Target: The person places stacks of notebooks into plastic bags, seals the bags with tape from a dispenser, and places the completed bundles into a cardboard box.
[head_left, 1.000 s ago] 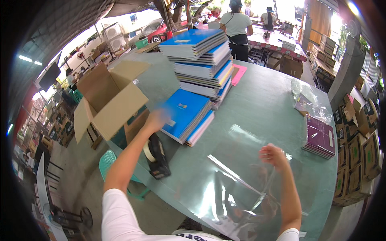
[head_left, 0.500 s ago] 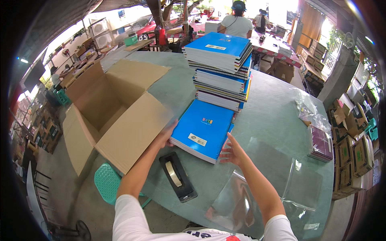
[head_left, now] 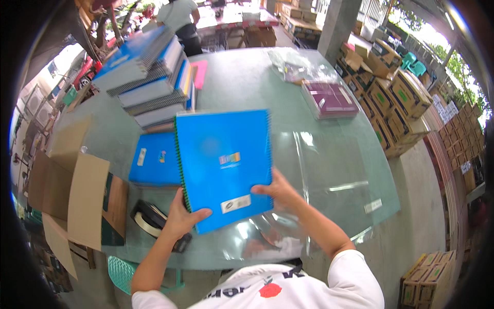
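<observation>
Between both hands I hold a blue spiral notebook [head_left: 224, 154], raised over the table; it may be more than one, as its thickness is hidden. My left hand [head_left: 184, 215] grips the lower left edge, thumb on the cover. Gripping the lower right edge, my right hand [head_left: 278, 190] also lays its thumb on the front. Behind and left of it lie more blue notebooks [head_left: 149, 159] at the foot of a tall notebook stack [head_left: 149, 82]. A black tape dispenser [head_left: 154, 221] stands near my left hand. Clear plastic sleeves [head_left: 334, 159] lie flat on the right.
An open cardboard box [head_left: 87, 201] stands at the left. Purple notebooks [head_left: 329, 99] and crumpled plastic [head_left: 293, 64] lie on the far right of the green table [head_left: 236, 72]. A green stool [head_left: 121, 273] is below the near edge. A person [head_left: 180, 20] is beyond the table.
Both hands have lifted the blue notebook off the pile by the stack and brought it rightward. My view has swung right, so the box and stack appear further left.
</observation>
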Demonstrator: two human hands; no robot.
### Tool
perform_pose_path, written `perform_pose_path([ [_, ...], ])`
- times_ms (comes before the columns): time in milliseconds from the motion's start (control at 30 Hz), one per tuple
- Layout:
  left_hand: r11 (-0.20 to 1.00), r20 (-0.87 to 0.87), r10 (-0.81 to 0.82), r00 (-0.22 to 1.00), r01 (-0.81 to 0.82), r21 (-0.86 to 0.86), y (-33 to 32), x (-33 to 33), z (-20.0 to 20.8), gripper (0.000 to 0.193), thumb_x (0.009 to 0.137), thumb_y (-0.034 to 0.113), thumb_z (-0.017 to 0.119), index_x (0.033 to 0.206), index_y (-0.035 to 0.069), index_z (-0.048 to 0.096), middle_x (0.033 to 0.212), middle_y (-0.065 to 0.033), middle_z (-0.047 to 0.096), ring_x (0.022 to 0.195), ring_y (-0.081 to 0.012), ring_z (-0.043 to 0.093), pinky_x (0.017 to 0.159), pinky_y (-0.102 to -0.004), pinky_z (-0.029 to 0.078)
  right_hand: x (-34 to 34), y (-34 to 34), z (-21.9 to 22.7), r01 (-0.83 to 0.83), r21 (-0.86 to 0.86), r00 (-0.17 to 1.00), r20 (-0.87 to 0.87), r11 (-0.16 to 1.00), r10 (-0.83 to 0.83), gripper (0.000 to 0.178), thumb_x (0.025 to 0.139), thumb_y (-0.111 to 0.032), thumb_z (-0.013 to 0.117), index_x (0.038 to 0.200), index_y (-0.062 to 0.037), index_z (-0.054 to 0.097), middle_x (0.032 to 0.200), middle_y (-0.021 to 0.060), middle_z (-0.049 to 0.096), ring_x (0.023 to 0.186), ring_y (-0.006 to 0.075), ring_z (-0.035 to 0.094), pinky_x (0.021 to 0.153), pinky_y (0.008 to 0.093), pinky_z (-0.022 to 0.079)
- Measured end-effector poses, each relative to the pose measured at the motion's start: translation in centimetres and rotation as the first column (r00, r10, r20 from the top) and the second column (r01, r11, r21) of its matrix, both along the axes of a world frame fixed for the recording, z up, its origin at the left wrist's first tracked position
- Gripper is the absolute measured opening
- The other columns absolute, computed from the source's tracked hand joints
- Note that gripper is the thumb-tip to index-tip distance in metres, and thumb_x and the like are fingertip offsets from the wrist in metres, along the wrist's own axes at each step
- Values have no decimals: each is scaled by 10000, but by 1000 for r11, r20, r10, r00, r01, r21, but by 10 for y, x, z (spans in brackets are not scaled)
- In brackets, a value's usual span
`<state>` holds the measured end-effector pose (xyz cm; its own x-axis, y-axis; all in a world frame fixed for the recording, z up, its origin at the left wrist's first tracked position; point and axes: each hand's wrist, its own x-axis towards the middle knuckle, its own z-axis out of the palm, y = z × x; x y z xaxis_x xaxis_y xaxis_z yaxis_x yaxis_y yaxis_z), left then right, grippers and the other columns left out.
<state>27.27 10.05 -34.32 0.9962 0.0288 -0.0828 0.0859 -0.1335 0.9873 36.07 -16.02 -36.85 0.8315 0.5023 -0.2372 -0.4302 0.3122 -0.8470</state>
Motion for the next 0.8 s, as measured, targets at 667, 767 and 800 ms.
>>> perform_pose_path([
  [667,848,2,-320,947,285,447,-194,-10,-146,296,788,144,641,1049,14,588,1031,-100,603,949,-195,554,824,-349,460,-105,-237,-86,386,-604,643,718,697,267,840,529,-248,869,1206,-8,433,1136,117,553,1045,203,535,917,317,414],
  [767,890,-250,-286,925,353,288,-187,-10,-148,358,740,72,673,1076,19,564,989,-102,616,938,-201,567,814,-358,474,-106,-231,-105,456,-586,661,727,670,185,736,543,-265,862,1134,-7,508,1033,111,613,958,188,578,871,325,453],
  [800,906,-232,-342,911,385,175,-191,-13,-123,430,700,39,701,1100,29,546,1005,-100,612,963,-205,563,808,-362,481,-101,-228,-87,383,-501,777,629,776,23,668,572,-255,848,1109,-10,533,993,104,628,912,181,593,834,326,477],
])
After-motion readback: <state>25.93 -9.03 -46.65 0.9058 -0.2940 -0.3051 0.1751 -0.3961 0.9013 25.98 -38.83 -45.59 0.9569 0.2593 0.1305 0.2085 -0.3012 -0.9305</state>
